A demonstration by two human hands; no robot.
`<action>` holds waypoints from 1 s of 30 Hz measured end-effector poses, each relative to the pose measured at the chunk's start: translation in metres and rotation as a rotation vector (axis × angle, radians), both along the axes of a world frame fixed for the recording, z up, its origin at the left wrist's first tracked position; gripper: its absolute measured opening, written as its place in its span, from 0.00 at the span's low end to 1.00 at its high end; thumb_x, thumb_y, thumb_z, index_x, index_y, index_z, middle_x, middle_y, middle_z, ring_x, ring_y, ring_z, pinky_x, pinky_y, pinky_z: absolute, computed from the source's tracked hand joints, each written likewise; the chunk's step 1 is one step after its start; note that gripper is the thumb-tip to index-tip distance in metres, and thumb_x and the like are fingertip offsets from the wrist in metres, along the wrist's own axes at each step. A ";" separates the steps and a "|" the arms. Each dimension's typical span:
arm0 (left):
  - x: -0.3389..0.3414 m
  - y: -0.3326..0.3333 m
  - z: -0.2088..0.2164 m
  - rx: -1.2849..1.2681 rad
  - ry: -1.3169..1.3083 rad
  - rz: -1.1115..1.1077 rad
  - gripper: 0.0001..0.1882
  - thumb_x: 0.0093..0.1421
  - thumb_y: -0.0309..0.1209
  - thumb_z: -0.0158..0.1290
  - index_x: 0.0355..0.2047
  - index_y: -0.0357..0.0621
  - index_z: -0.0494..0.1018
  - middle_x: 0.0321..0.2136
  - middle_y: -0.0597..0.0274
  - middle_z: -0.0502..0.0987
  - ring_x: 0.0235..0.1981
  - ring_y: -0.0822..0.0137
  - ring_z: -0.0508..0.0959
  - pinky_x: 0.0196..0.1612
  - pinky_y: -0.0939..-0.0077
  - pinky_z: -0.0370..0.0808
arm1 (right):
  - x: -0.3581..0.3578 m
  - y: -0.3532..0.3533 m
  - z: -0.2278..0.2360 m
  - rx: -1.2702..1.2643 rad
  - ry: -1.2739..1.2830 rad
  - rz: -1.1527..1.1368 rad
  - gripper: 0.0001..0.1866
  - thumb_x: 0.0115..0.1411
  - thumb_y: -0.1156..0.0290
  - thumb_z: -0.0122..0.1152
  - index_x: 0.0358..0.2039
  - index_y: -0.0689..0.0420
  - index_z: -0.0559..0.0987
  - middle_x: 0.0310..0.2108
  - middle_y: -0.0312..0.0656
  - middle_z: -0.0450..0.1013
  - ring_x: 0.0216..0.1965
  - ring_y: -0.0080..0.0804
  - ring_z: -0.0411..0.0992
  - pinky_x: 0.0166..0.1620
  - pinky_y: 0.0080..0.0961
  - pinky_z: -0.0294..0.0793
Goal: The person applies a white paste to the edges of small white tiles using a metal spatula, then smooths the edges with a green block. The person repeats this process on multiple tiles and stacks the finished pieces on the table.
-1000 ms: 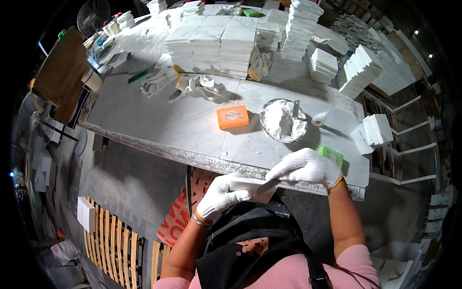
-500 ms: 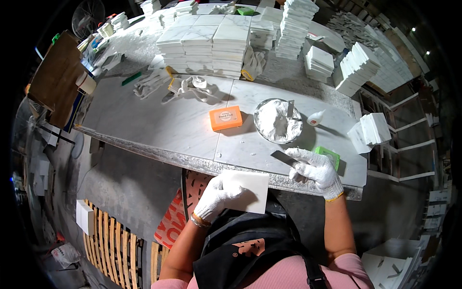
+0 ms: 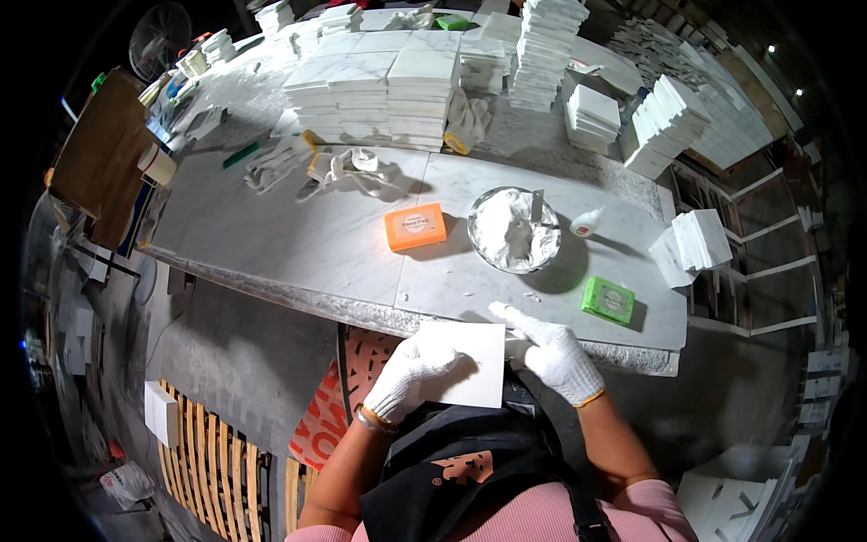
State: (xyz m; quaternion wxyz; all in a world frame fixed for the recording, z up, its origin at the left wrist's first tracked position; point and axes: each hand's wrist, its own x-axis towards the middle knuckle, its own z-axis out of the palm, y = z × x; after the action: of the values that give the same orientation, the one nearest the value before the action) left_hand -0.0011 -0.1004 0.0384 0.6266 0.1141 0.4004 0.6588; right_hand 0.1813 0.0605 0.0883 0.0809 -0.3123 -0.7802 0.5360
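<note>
My left hand (image 3: 408, 372), in a white knit glove, grips a square white tile (image 3: 476, 366) by its left side, thumb lying on the face. The tile is held in front of my apron at the table's near edge. At its right edge is my gloved right hand (image 3: 553, 355), closed on a flat metal scraper (image 3: 517, 347) that mostly hides behind the hand and tile. The right index finger stretches forward. Beyond the hands, a round bowl (image 3: 513, 229) holds white paste, with another flat blade (image 3: 537, 207) standing in it.
On the marble table (image 3: 316, 237) are an orange hand pad (image 3: 415, 227), a green hand pad (image 3: 608, 301), a small white squeeze bottle (image 3: 587, 222) and loose gloves (image 3: 348, 169). Stacks of marble tiles (image 3: 420, 95) stand behind. A slatted wooden pallet (image 3: 212, 461) lies at lower left.
My right hand has come left and down with the scraper, from beside the green pad to the tile's right edge. The left hand still holds the tile in nearly the same place.
</note>
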 end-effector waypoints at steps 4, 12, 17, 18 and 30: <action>0.003 0.002 -0.006 0.015 -0.004 -0.022 0.25 0.56 0.36 0.65 0.49 0.30 0.74 0.39 0.46 0.81 0.39 0.55 0.83 0.45 0.65 0.81 | -0.006 -0.005 0.001 0.067 0.064 0.106 0.34 0.52 0.84 0.45 0.63 0.60 0.70 0.60 0.52 0.71 0.60 0.39 0.72 0.63 0.30 0.69; 0.008 0.005 -0.005 -0.035 -0.011 -0.152 0.24 0.57 0.36 0.65 0.48 0.30 0.75 0.41 0.49 0.82 0.43 0.59 0.82 0.49 0.66 0.80 | -0.003 -0.012 -0.009 -0.134 0.091 0.054 0.29 0.58 0.81 0.48 0.62 0.61 0.72 0.60 0.50 0.73 0.62 0.37 0.70 0.64 0.30 0.66; 0.009 0.010 -0.003 -0.012 -0.044 -0.100 0.23 0.57 0.34 0.64 0.47 0.29 0.74 0.41 0.48 0.81 0.42 0.58 0.82 0.48 0.67 0.80 | 0.015 -0.002 -0.021 -0.007 0.184 0.181 0.28 0.61 0.78 0.52 0.64 0.61 0.70 0.58 0.50 0.74 0.54 0.32 0.74 0.58 0.28 0.70; 0.008 0.011 -0.002 0.010 -0.060 -0.080 0.23 0.57 0.34 0.64 0.48 0.28 0.74 0.41 0.48 0.81 0.42 0.58 0.82 0.48 0.67 0.80 | 0.020 0.003 -0.024 0.041 0.207 0.201 0.29 0.60 0.78 0.53 0.64 0.59 0.70 0.56 0.50 0.75 0.50 0.32 0.78 0.54 0.27 0.74; -0.008 0.001 0.001 0.064 -0.068 0.097 0.19 0.60 0.32 0.60 0.47 0.31 0.73 0.39 0.51 0.80 0.42 0.58 0.81 0.50 0.64 0.78 | -0.013 0.084 0.009 0.348 -0.097 -0.249 0.17 0.64 0.66 0.57 0.51 0.54 0.82 0.21 0.36 0.76 0.20 0.18 0.72 0.27 0.21 0.70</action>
State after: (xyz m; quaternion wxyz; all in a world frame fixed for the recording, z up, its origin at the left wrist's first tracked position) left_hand -0.0087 -0.0996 0.0390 0.6033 0.0921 0.3624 0.7044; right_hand 0.1681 0.1444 0.0973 0.1616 -0.4129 -0.8194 0.3633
